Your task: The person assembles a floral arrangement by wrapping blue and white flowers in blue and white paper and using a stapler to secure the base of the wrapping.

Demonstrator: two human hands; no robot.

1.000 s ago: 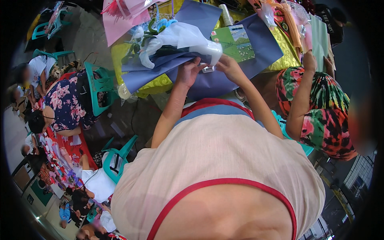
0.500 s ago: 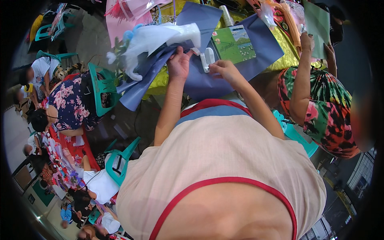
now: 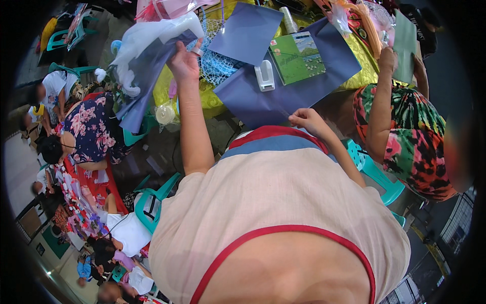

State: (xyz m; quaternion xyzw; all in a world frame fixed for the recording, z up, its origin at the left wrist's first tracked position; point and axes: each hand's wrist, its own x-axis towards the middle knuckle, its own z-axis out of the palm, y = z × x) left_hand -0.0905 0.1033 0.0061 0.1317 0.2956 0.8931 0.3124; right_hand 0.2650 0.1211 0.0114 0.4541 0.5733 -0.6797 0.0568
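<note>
My left hand is raised at the left, its fingers curled at the edge of a bouquet wrapped in dusty-blue paper with white wrapping over it. A small whitish ring, like a tape roll, sits at its fingertips. My right hand is near the table's front edge, thumb and fingers pinched together; whatever is between them is too small to make out. Ahead of it a white tape dispenser lies on a blue-grey paper sheet, beside a green printed booklet or box.
A second blue-grey sheet and white netting lie behind. A clear roll stands at the back. A co-worker in a floral top holds a green sheet at right. A whitish roll hangs below the bouquet; green chairs surround.
My left hand has carried the bouquet leftward and up, uncovering netting and yellow cloth. My right hand has drawn back from the tape dispenser toward my body.
</note>
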